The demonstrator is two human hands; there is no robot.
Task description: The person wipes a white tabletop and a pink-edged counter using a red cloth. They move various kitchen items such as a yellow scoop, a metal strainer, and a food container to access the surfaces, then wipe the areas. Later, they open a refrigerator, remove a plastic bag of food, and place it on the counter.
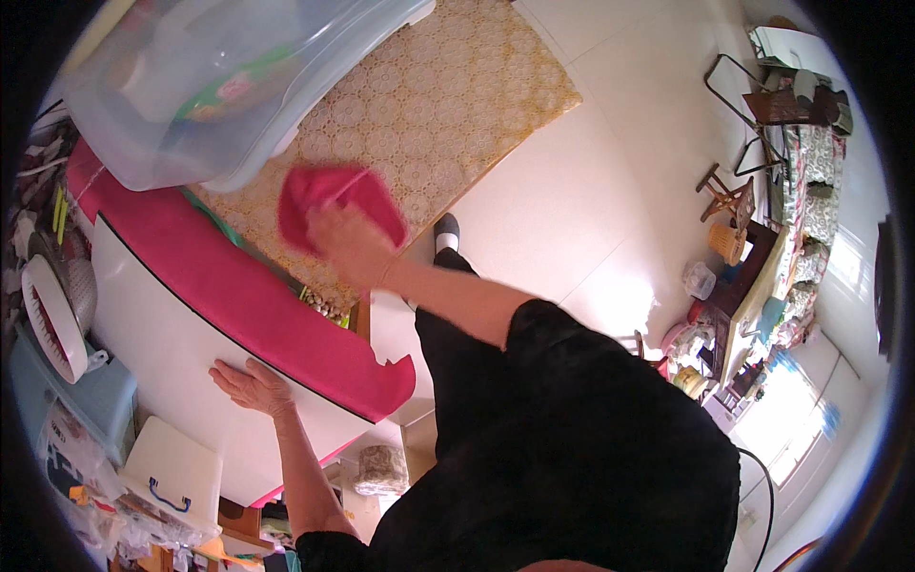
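My right hand [350,247], blurred by motion, holds a bunched pink cloth [336,189] over a table with a tan flower-patterned cover [465,93]. My left hand [257,388] rests on a white panel [179,343], its fingers somewhat apart and nothing in its grip. A dark line borders the panel, and a wide pink strip [264,300] runs along that edge. Part of the strip's near end looks ragged. Beyond it, a large translucent plastic box [236,107] covers the table's far left corner; coloured things show faintly through its wall.
An electric fan [53,318], a blue bin [78,393] and a white case with a blue handle [168,475] crowd the left. Across the pale floor stand a wooden folding stool [729,196], a wicker basket [727,243] and a cluttered table [754,300]. My shoe [447,225] shows by the covered table.
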